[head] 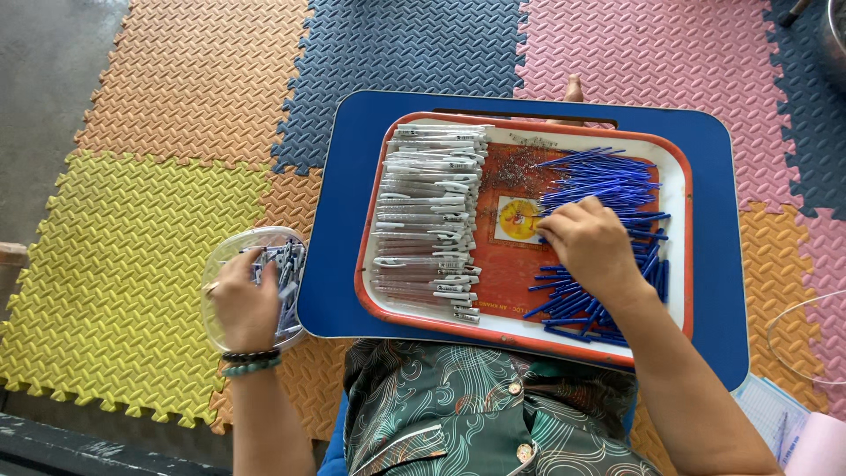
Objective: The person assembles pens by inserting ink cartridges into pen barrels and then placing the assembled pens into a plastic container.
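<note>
A red tray with a white rim (pixel 679 189) lies on a blue lap table (pixel 344 229). On its left side lies a stack of white pen barrels (pixel 429 220); on its right, a heap of blue pen refills (pixel 608 185). My right hand (pixel 592 245) rests on the blue refills, fingers curled down into the heap. My left hand (pixel 243 304) reaches into a clear round plastic container (pixel 223 256) on the floor mat to the left, which holds several small white and blue pen parts (pixel 288 269). What the fingers of either hand hold is hidden.
Coloured foam floor mats (pixel 150 220) in yellow, orange, blue and pink surround the lap table. A clear round lid or bowl edge (pixel 780 339) and some papers (pixel 775 414) lie at the lower right. A metal pot edge (pixel 835 35) shows at the top right.
</note>
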